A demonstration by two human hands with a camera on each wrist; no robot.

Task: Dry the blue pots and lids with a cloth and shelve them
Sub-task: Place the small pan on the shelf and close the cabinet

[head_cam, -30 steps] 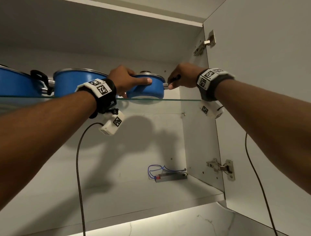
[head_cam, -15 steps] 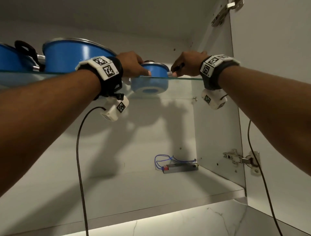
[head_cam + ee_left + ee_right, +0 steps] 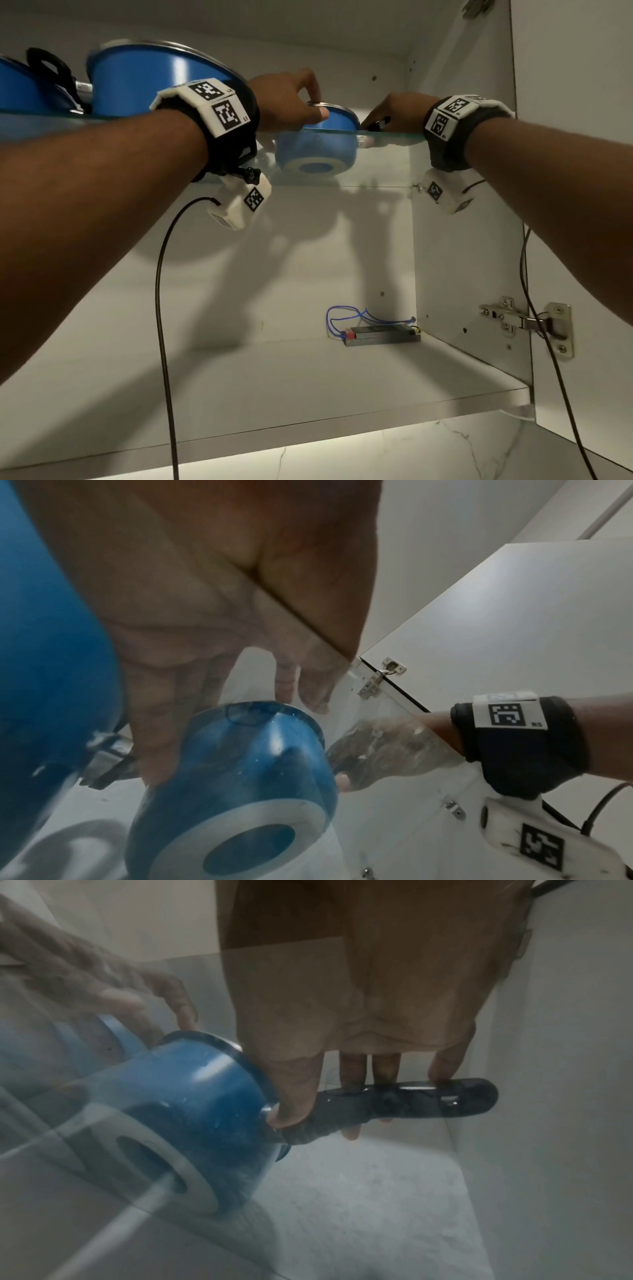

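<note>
A small blue pot (image 3: 315, 150) with a lid stands on the glass shelf (image 3: 390, 161), seen from below through the glass. My left hand (image 3: 291, 99) reaches over its lid, thumb at the rim, fingers down its far side (image 3: 161, 723). My right hand (image 3: 394, 113) grips the pot's black handle (image 3: 411, 1099), with its thumb (image 3: 291, 1096) near the pot wall (image 3: 192, 1104) and its fingers wrapped round the bar. The pot's pale base ring (image 3: 240, 818) rests flat on the glass.
A larger blue pot (image 3: 144, 82) stands just left of the small one, and another blue pot (image 3: 20, 89) with a black handle further left. The cabinet's side wall (image 3: 455, 257) and open door (image 3: 582, 205) are close on the right. A small wired box (image 3: 380, 334) lies on the lower shelf.
My view has dropped below the glass shelf. Both hands stay on the small pot; the left thumb has shifted from the pot's side up to its rim.
</note>
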